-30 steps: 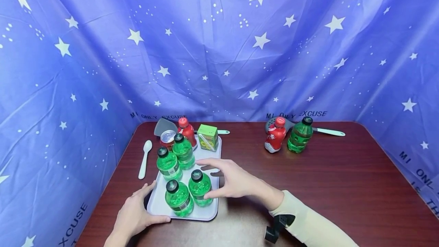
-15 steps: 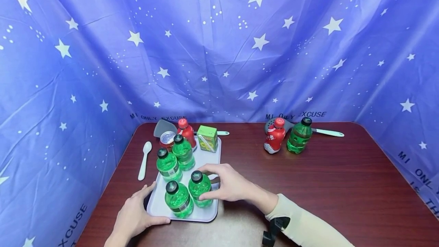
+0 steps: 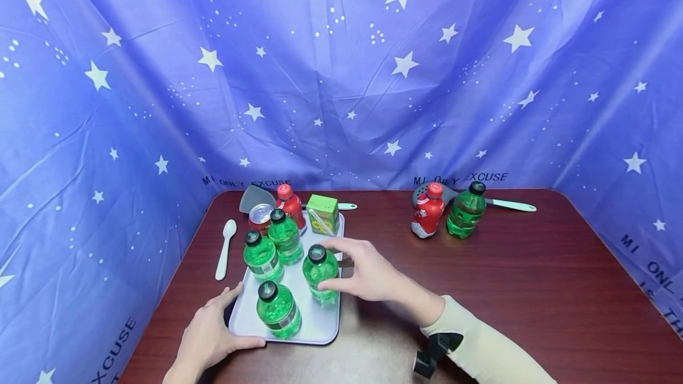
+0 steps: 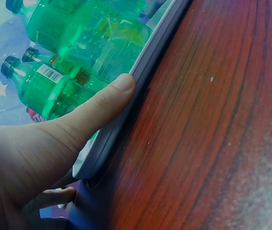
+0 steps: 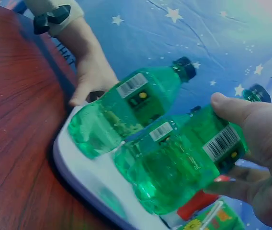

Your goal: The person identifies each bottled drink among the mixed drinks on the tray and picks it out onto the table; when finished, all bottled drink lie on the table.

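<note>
My right hand (image 3: 368, 268) grips a green soda bottle (image 3: 320, 277) with a black cap. In the right wrist view that bottle (image 5: 184, 163) looks tilted, its base just off the tray. My left hand (image 3: 205, 330) holds the near left corner of the white tray (image 3: 320, 335), thumb along the front rim and fingers at the left side. In the left wrist view the fingers are partly hidden behind the thumb (image 4: 97, 108). Another green bottle (image 3: 279, 313) stands near the tray's front, and two more green bottles (image 3: 263, 259) stand farther back.
At the tray's back are a red can (image 3: 260, 215), a red bottle (image 3: 290, 206) and a green drink carton (image 3: 323, 216). A white spoon (image 3: 225, 250) lies left of it. At back right stand a red bottle (image 3: 428, 212) and a green bottle (image 3: 466, 212), before a skimmer (image 3: 512, 205). A grey turner (image 3: 256, 197) lies behind.
My right hand has closed on the near right green bottle, then raised it and moved it slightly back, away from the front bottle. The left hand and tray have stayed put.
</note>
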`<state>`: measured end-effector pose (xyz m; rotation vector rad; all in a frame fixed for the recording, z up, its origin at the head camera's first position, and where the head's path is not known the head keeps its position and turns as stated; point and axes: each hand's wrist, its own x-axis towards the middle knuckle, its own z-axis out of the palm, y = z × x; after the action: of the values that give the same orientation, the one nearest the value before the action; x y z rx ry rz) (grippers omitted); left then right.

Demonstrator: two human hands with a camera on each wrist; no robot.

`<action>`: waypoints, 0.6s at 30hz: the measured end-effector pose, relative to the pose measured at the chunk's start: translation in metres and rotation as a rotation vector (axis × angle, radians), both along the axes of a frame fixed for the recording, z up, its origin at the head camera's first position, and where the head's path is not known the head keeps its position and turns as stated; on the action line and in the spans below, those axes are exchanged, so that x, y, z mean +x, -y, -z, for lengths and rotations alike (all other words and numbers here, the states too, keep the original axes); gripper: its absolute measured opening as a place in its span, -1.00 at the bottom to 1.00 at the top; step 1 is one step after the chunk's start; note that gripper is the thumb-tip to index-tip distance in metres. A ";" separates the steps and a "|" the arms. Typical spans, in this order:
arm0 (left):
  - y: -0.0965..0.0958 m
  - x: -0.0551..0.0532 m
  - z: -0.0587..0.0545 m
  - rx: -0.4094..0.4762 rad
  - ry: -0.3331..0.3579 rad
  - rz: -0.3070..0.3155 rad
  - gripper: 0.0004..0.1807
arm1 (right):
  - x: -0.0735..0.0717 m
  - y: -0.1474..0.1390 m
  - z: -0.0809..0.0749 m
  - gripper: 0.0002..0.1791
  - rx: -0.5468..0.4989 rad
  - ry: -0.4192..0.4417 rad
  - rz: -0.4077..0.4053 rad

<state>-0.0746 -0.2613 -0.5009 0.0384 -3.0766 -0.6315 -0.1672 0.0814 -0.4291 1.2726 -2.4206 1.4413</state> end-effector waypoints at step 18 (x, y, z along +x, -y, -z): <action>0.000 0.000 0.000 0.003 0.012 -0.004 0.50 | -0.005 -0.045 -0.018 -0.35 -0.049 -0.077 0.323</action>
<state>-0.0747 -0.2615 -0.5011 0.0481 -3.0867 -0.6373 -0.1726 0.1259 -0.4111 0.8587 -2.3852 1.3260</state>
